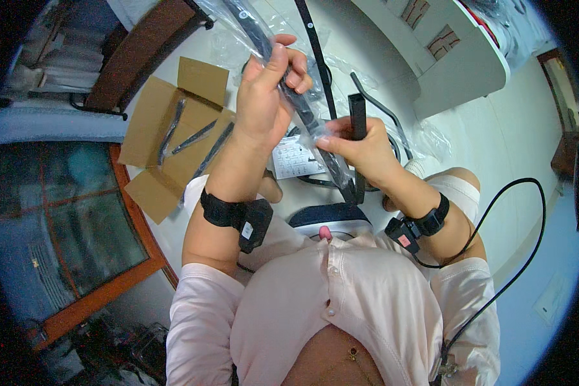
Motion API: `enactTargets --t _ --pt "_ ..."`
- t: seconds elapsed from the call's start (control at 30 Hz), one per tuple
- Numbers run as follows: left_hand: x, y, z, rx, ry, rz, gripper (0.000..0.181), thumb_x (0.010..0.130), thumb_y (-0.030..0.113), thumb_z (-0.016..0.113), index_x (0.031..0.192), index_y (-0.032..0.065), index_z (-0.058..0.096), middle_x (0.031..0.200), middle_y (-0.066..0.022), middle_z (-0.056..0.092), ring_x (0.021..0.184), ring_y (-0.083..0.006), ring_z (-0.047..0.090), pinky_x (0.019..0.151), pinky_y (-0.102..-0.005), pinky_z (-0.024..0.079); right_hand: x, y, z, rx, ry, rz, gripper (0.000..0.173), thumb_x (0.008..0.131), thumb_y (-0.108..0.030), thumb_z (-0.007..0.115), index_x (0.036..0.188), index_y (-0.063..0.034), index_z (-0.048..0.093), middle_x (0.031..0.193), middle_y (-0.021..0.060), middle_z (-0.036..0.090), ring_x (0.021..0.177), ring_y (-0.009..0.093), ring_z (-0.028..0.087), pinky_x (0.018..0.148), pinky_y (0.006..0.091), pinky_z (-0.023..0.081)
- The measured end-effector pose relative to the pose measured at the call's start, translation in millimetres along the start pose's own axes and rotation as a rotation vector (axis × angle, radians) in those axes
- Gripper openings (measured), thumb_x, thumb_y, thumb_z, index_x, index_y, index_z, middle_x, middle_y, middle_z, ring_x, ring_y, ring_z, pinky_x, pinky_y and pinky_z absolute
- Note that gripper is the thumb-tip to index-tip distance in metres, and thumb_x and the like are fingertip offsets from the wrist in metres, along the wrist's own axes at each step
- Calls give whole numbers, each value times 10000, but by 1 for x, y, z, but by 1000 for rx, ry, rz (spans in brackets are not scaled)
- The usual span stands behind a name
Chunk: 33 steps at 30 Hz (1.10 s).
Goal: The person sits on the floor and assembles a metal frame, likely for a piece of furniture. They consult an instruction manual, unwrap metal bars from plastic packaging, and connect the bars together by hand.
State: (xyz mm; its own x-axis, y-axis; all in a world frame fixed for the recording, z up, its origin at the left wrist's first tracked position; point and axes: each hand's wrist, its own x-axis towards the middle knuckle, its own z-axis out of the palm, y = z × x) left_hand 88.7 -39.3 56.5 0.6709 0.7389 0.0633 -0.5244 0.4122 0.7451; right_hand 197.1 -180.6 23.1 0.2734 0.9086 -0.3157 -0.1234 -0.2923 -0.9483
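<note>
A long black metal bar (299, 103) in a clear plastic sleeve (258, 41) slants down from the upper left toward my lap. My left hand (266, 96) is wrapped around its upper part, thumb on top. Farther down, my right hand (364, 147) pinches the bunched plastic between thumb and fingers. A short black square tube (357, 113) with an open end stands upright against the right hand. It meets the long bar at the lower end, near my lap; how they join is unclear.
An opened cardboard box (147, 116) on the left holds several wrapped black bars. A printed instruction sheet (296, 159) lies on the floor among black tubes. Another black bar (318, 58) stands beyond my hands. Loose plastic film (432, 140) lies right, near a white cabinet (463, 87).
</note>
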Motion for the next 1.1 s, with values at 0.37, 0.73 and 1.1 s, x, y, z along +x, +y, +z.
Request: enactTargets --t 0.37,0.73,1.1 --pt "15 62 -72 -327 272 257 191 974 230 430 1031 50 463 773 -44 458 635 -117 396 614 -268 377 -3 -1 -17 -11 -9 22 364 694 -214 793 941 21 663 836 76 663 740 111 608 685 237 476" --pt "18 69 -87 -272 338 260 268 971 293 417 958 37 491 801 -46 463 678 -124 429 675 -276 415 -5 -9 -18 242 -83 113 224 826 -201 662 910 5 628 668 81 657 379 32 351 352 200 225" --pt "-57 170 -353 152 1249 503 355 944 340 393 1003 51 591 739 -36 494 548 -148 436 436 -293 365 -13 -9 -51 273 203 39 292 746 -207 683 918 -9 556 638 128 631 398 81 434 365 194 268"
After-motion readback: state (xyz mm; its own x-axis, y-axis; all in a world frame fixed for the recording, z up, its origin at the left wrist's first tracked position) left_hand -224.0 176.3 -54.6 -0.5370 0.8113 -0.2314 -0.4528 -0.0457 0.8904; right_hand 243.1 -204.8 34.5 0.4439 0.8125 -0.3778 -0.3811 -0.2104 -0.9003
